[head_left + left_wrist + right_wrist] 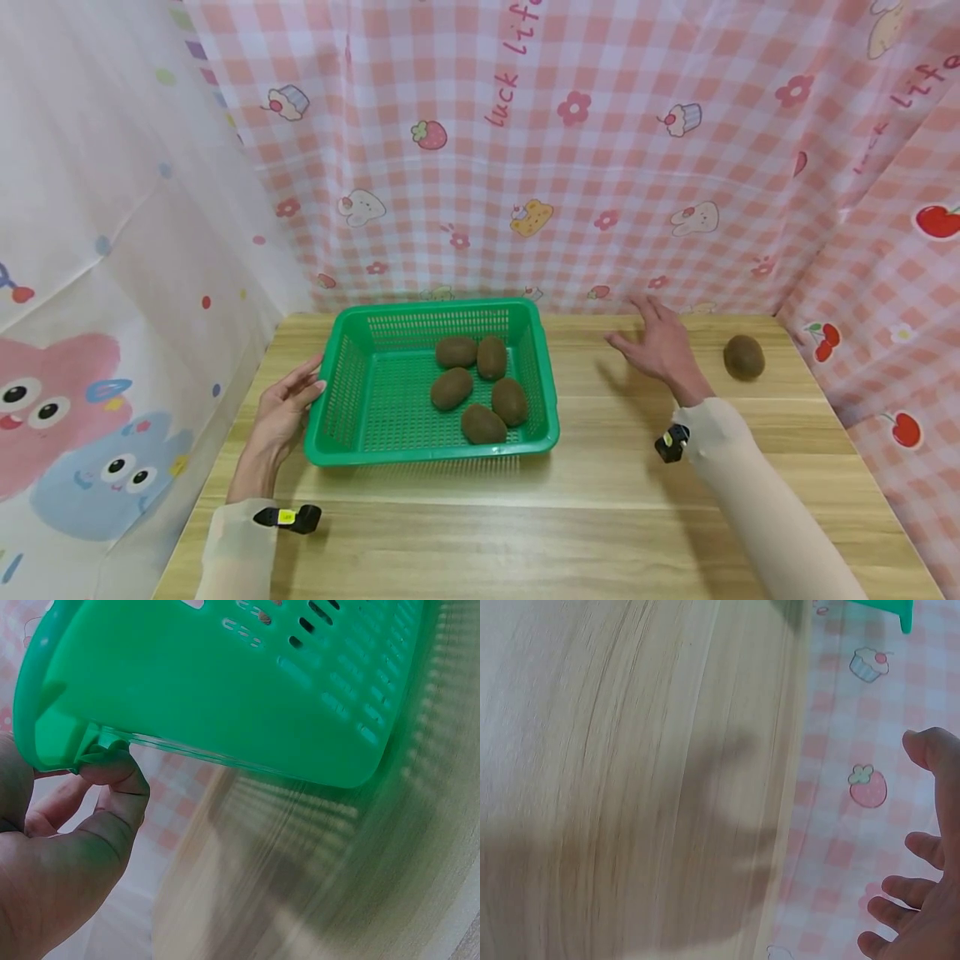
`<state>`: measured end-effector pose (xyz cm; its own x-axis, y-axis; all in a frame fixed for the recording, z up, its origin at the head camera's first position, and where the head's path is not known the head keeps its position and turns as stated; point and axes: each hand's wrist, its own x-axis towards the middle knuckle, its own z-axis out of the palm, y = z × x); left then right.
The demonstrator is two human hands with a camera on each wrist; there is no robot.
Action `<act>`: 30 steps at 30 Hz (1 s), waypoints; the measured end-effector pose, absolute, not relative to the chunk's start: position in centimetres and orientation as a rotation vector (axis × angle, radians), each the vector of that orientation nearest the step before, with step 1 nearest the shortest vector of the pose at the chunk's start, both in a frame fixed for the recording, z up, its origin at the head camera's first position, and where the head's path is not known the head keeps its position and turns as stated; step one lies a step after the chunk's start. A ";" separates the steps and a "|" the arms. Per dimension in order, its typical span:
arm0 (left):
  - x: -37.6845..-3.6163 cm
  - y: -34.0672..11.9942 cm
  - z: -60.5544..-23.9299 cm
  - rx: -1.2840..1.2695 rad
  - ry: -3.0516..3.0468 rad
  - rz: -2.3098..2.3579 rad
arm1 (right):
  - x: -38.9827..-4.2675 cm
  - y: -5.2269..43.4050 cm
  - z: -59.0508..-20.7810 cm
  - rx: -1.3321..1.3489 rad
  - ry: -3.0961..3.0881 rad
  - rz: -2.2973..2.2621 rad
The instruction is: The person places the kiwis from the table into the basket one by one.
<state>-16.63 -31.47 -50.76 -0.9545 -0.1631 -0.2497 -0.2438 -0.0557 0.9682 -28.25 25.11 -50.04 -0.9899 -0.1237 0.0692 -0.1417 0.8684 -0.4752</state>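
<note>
Kiwis [480, 387] are the thing I count first: five of them lie inside the green basket [341, 383], gathered toward its right half, and one more kiwi [743, 357] lies alone on the wooden surface [600, 500], well apart from the basket, near the far right corner. So there are six fruits in all, one basket, and two hands. Judging from how things lie, I would say the work is mostly done, with five fruits already in and only the single one still outside. My left hand [281, 412] is at the left rim of the basket; in the left wrist view its fingers [112, 769] curl under the rim corner, so this grip is holding the basket. My right hand [660, 342] hovers above the surface between the basket and the lone kiwi, nearer to the kiwi, with fingers spread and nothing in them, so this grip is released. The right wrist view shows the same spread fingers [922, 847] over the checked cloth [855, 750] at the edge of the surface.
</note>
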 end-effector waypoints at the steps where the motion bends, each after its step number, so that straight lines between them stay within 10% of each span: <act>1: -16.6 -31.5 -50.7 -0.456 2.119 2.195 | -28.3 25.3 -50.1 0.210 -3.003 0.763; 30: -16.6 -31.6 -50.9 -0.404 2.058 2.250 | -27.6 32.5 -50.9 -0.042 -3.008 0.755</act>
<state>-16.59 -31.63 -50.94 -0.9634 -0.1278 -0.2358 -0.2235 -0.1034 0.9692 -27.56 32.54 -50.86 -0.9988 0.0357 0.0320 0.0164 0.8813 -0.4724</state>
